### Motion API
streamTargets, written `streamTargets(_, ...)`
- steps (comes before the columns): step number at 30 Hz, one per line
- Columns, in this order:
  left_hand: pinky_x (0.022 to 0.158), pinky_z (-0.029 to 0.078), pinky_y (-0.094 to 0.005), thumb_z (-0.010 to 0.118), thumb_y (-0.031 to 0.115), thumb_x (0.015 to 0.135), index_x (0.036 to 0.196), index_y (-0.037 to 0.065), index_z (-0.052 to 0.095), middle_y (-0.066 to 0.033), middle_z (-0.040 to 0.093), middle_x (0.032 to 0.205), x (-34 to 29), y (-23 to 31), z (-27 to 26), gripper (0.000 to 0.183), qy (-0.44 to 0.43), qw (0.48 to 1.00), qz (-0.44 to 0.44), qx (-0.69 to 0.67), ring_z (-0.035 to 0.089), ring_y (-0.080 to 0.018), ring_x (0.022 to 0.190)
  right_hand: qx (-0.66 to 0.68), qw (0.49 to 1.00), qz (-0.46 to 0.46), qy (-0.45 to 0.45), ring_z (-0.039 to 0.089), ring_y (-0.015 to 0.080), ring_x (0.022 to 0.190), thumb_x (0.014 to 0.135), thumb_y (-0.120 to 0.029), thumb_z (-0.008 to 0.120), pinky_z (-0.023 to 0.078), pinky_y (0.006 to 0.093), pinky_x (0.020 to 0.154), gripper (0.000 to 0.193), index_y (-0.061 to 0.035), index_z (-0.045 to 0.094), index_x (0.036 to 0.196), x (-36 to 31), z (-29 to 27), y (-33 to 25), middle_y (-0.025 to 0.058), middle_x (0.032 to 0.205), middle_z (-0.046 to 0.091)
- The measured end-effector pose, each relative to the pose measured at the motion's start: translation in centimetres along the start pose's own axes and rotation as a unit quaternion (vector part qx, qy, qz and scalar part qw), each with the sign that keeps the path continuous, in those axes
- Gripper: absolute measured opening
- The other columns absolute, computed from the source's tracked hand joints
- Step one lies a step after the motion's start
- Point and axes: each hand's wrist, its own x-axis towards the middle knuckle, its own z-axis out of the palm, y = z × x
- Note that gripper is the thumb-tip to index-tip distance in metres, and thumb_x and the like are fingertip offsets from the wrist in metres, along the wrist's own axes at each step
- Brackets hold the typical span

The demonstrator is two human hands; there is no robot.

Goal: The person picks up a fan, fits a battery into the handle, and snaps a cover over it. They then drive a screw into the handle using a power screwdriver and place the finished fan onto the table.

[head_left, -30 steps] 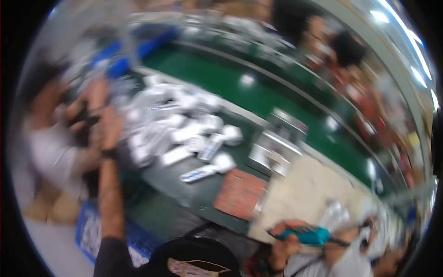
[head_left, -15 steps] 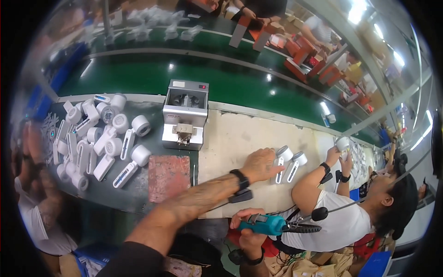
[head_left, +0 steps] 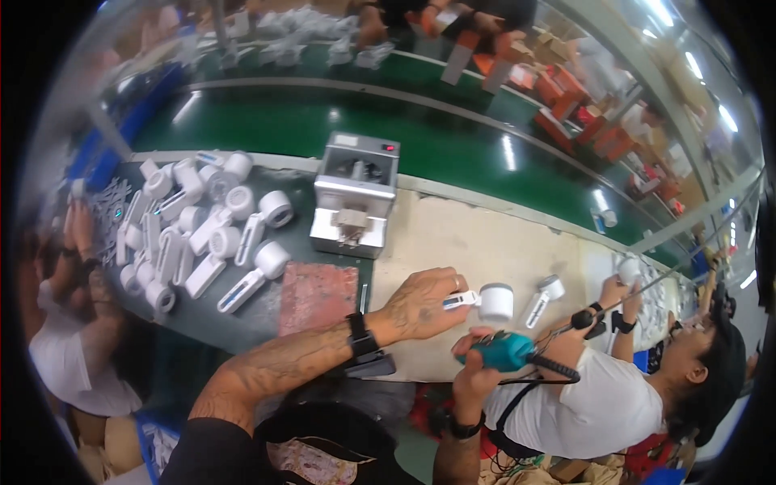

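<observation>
Here, the left hand [head_left: 422,305] pinches the handle of a white round-headed device [head_left: 496,302] over the pale worktop [head_left: 453,230], while the right hand [head_left: 475,380] is wrapped around a teal power tool [head_left: 508,353] on its near side. Another white device [head_left: 551,287] (similarly shaped) lies to the right, and a heap of them [head_left: 224,241] sits left of the red mat [head_left: 323,291].
</observation>
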Motion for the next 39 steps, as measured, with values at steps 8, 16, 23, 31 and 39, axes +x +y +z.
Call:
streamTargets(8,0.082,0.052,-0.0418,0.069,0.024,0.085,0.101,0.006,0.067,-0.0133,0.064,0.088,-10.0,-3.3,-11.1,0.025,0.068,0.992,0.019,0.105,0.063,-0.0346,0.084,0.031,0.992,0.056,-0.110,0.062,0.0180,0.070,0.089,-0.034,0.075,0.048,0.0296,0.064,0.049,0.0040,0.054,0.112,2.5,6.9,1.6,0.0057,0.076,0.058)
streamTargets(16,0.092,0.041,-0.0426,0.065,0.036,0.088,0.121,0.005,0.061,-0.0107,0.057,0.104,-12.6,-6.3,-12.2,0.045,0.049,0.963,0.030,0.264,0.054,-0.0283,0.101,0.102,0.982,-0.089,-0.132,0.050,0.0152,0.060,0.092,-0.055,0.063,0.043,0.0292,0.058,0.062,0.0025,0.052,0.112,7.0,17.5,-2.4,0.0041,0.069,0.049)
streamTargets(23,0.096,0.042,-0.0395,0.064,0.044,0.090,0.128,0.012,0.059,-0.0071,0.059,0.116,-13.1,-6.9,-12.7,0.050,0.046,0.971,0.020,0.236,0.054,-0.0253,0.107,0.084,0.979,-0.076,-0.168,0.052,0.0156,0.060,0.093,-0.045,0.068,0.046,0.0288,0.058,0.050,0.0009,0.052,0.106,10.3,23.6,2.4,0.0044,0.069,0.051)
streamTargets(31,0.094,0.042,-0.0383,0.065,0.043,0.089,0.128,0.013,0.060,-0.0066,0.059,0.115,-13.1,-7.2,-12.7,0.050,0.041,0.973,0.014,0.225,0.054,-0.0250,0.105,0.076,0.983,-0.015,-0.167,0.052,0.0165,0.059,0.096,-0.037,0.066,0.045,0.0303,0.055,0.039,-0.0007,0.052,0.098,9.8,23.4,3.4,0.0055,0.068,0.052)
streamTargets(39,0.096,0.041,-0.0381,0.061,0.042,0.091,0.127,0.007,0.058,-0.0089,0.058,0.111,-13.0,-7.1,-12.8,0.051,0.062,0.969,0.020,0.238,0.052,-0.0253,0.106,0.066,0.983,-0.013,-0.170,0.049,0.0157,0.056,0.094,-0.048,0.065,0.043,0.0288,0.054,0.051,0.0016,0.053,0.102,5.7,19.9,0.7,0.0051,0.066,0.049)
